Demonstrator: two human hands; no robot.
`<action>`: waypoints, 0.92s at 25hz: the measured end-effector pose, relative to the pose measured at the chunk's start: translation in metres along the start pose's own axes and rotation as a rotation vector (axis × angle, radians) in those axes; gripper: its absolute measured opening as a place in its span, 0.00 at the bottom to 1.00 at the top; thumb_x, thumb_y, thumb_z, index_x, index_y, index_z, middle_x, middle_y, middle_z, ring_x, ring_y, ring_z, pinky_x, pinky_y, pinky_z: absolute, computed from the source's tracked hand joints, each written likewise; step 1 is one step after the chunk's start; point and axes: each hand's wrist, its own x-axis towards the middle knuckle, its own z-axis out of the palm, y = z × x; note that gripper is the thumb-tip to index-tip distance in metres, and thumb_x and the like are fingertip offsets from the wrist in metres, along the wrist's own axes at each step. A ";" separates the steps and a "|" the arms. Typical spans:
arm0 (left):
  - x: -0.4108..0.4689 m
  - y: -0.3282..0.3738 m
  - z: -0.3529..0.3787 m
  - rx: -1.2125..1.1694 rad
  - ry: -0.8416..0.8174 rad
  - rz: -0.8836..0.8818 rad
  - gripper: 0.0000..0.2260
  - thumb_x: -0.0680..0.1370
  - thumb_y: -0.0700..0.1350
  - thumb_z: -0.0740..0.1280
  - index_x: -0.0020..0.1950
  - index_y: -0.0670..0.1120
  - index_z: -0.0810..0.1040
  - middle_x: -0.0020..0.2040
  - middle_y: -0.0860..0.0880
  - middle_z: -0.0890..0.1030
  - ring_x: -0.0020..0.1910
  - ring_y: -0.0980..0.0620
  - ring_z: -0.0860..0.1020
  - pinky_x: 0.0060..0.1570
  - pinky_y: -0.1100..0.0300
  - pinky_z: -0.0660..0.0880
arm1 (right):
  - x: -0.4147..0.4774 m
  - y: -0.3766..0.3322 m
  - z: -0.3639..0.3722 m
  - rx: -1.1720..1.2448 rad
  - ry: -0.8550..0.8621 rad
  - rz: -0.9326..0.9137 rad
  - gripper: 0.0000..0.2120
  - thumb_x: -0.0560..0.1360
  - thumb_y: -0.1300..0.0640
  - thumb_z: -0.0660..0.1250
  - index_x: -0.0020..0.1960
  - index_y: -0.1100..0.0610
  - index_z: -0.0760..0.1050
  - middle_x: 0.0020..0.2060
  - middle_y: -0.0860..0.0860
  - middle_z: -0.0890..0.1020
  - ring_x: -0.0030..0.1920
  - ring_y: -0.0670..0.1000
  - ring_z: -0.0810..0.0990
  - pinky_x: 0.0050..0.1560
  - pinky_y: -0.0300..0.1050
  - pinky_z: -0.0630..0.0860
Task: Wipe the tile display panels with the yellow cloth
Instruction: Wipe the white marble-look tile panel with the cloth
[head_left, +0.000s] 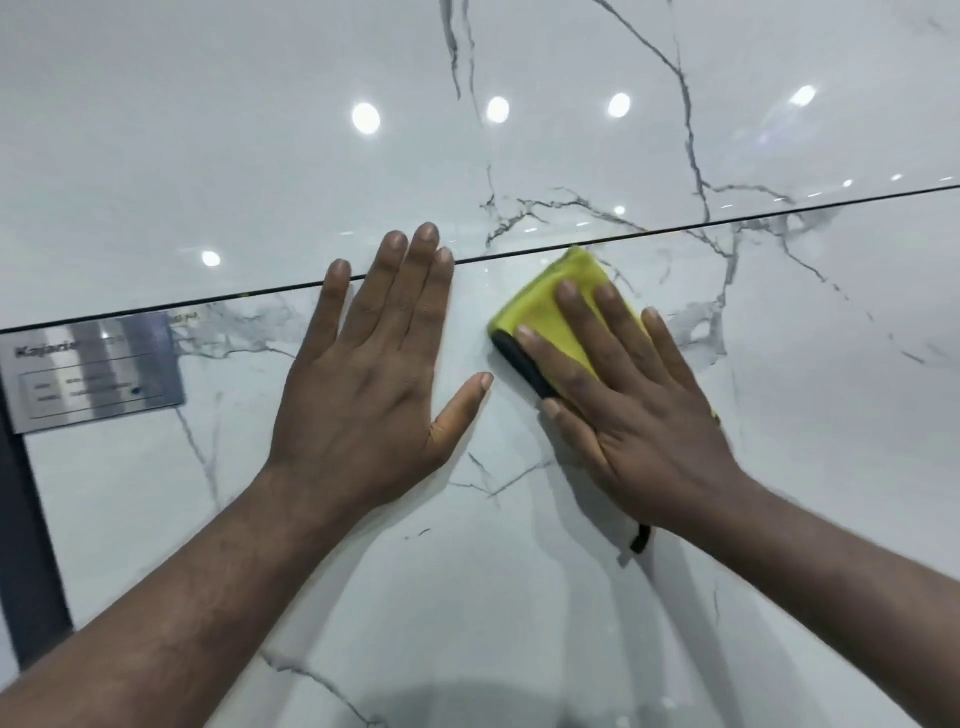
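Two glossy white marble-look tile panels fill the view, an upper panel (260, 156) and a lower panel (467, 597), split by a thin dark joint (675, 228). My right hand (628, 410) lies flat on a folded yellow cloth (550, 306) with a black edge, pressing it against the lower panel just under the joint. My left hand (363, 384) is spread flat on the lower panel beside it, fingertips crossing the joint, holding nothing. Most of the cloth is hidden under my right palm.
A silver brand label plate (93, 374) is fixed at the lower panel's left edge. A dark frame strip (26, 545) runs down the far left. Ceiling lights reflect in the upper panel. A small black loop (641, 538) pokes out below my right wrist.
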 end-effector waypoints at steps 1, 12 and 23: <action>0.007 0.009 0.003 -0.006 0.009 0.018 0.38 0.87 0.64 0.54 0.88 0.39 0.52 0.89 0.42 0.52 0.88 0.44 0.51 0.85 0.37 0.52 | -0.001 0.016 -0.002 -0.005 0.010 0.017 0.27 0.88 0.44 0.53 0.85 0.42 0.51 0.86 0.49 0.48 0.85 0.54 0.45 0.82 0.64 0.53; 0.000 0.055 0.023 0.002 -0.020 -0.117 0.39 0.87 0.65 0.53 0.88 0.40 0.48 0.89 0.42 0.48 0.88 0.42 0.47 0.85 0.38 0.51 | -0.014 0.083 0.002 -0.006 0.038 -0.004 0.28 0.87 0.45 0.54 0.85 0.40 0.51 0.86 0.50 0.49 0.85 0.55 0.46 0.82 0.64 0.54; -0.011 0.069 0.025 -0.008 0.029 -0.184 0.38 0.87 0.62 0.56 0.89 0.41 0.50 0.89 0.43 0.50 0.88 0.43 0.49 0.86 0.39 0.51 | -0.017 0.117 0.002 -0.001 0.070 -0.018 0.28 0.87 0.45 0.56 0.85 0.39 0.51 0.86 0.49 0.48 0.85 0.54 0.46 0.82 0.63 0.53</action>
